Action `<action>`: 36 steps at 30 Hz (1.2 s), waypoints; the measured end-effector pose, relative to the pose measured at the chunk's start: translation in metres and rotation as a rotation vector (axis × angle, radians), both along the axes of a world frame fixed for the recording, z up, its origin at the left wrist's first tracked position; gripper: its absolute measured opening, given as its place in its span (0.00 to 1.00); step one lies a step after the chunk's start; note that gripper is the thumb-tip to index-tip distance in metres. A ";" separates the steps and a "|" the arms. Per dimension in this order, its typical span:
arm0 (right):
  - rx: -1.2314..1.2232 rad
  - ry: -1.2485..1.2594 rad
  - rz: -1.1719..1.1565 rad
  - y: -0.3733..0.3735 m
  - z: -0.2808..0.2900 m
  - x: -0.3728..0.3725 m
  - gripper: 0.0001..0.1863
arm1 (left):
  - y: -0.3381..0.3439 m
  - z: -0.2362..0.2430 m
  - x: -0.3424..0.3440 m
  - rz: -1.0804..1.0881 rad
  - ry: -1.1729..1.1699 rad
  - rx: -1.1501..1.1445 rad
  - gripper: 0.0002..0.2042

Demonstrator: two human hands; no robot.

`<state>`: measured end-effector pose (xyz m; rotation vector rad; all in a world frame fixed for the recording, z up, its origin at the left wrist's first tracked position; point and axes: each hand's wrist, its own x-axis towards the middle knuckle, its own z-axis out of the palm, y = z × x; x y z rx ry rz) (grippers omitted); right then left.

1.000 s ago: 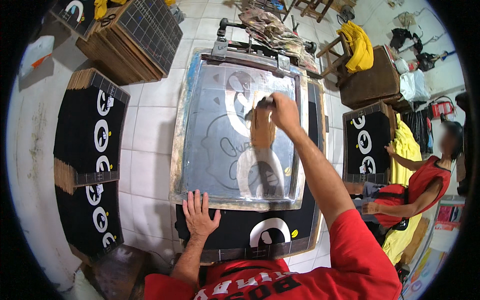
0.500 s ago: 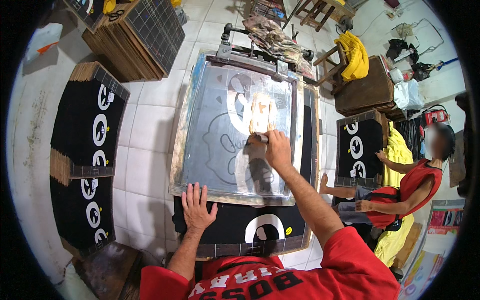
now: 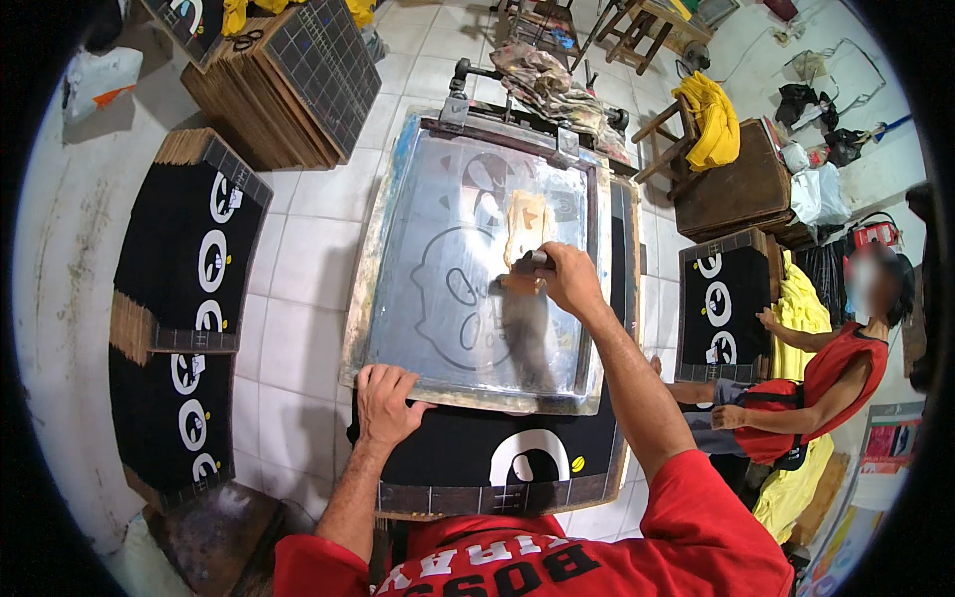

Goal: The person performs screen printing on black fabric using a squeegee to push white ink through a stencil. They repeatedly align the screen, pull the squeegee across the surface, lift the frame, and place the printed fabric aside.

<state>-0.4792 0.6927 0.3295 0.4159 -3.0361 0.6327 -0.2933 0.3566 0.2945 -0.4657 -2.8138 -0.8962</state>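
A screen-printing frame (image 3: 595,298) with grey mesh and a faint cartoon outline lies over black fabric (image 3: 438,458) printed with a white oval figure. My right hand (image 3: 574,282) is closed around a small squeegee (image 3: 533,261) on the mesh, right of the middle. Just beyond the squeegee lies a patch of pale orange ink (image 3: 527,221). At the frame's near left corner, my left hand (image 3: 388,406) has its fingers curled over the edge, with the thumb along the near side.
Boards with printed black fabric (image 3: 211,261) stand at left, below a stack of boards (image 3: 269,99). A crumpled stained cloth (image 3: 547,85) hangs over the clamp bar. At right, a person in red (image 3: 836,378) sits by more printed fabric (image 3: 718,298) and yellow cloth (image 3: 802,298).
My left hand's fingers have gone from lying spread to curling round the frame edge. The white print shows less through the mesh. My right hand remains on the squeegee near the ink.
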 end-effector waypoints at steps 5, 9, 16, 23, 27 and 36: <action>0.111 -0.047 0.006 0.009 -0.012 -0.029 0.15 | 0.001 0.001 -0.003 0.010 -0.031 0.027 0.23; 0.154 -0.039 -0.041 0.025 -0.022 -0.115 0.24 | 0.002 0.005 -0.004 0.006 -0.036 0.000 0.23; 0.046 0.066 -0.104 0.027 -0.034 -0.136 0.19 | 0.009 0.009 -0.003 0.056 -0.070 -0.014 0.23; -0.079 0.242 -0.106 -0.012 -0.042 0.041 0.25 | 0.009 0.005 -0.003 0.026 -0.045 -0.041 0.24; -0.202 0.402 -0.215 -0.023 -0.017 0.105 0.27 | 0.010 0.013 -0.003 0.010 -0.035 -0.042 0.24; -0.246 0.776 -0.233 -0.032 0.149 0.175 0.26 | -0.004 0.192 -0.048 -0.134 0.279 -0.075 0.27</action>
